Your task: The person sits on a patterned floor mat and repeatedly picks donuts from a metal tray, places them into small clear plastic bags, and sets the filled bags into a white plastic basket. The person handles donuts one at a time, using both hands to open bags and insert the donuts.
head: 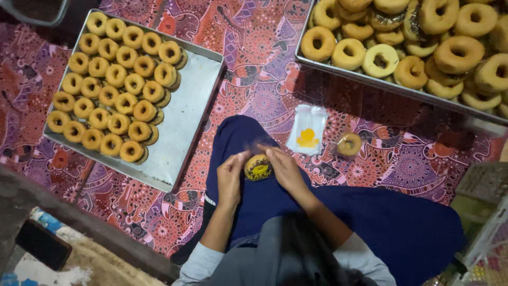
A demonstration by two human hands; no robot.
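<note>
My left hand and my right hand hold one small ring-shaped pastry in a clear printed bag between them, above my dark blue lap. Fingers of both hands pinch the bag's top edge. Just beyond my right hand, a stack of empty clear bags with a yellow print lies on the patterned cloth. A single wrapped pastry sits beside that stack.
A metal tray at the left carries neat rows of wrapped ring pastries. A second tray at the upper right is heaped with loose plain ones. A dark phone lies at the lower left; a crate stands at the right edge.
</note>
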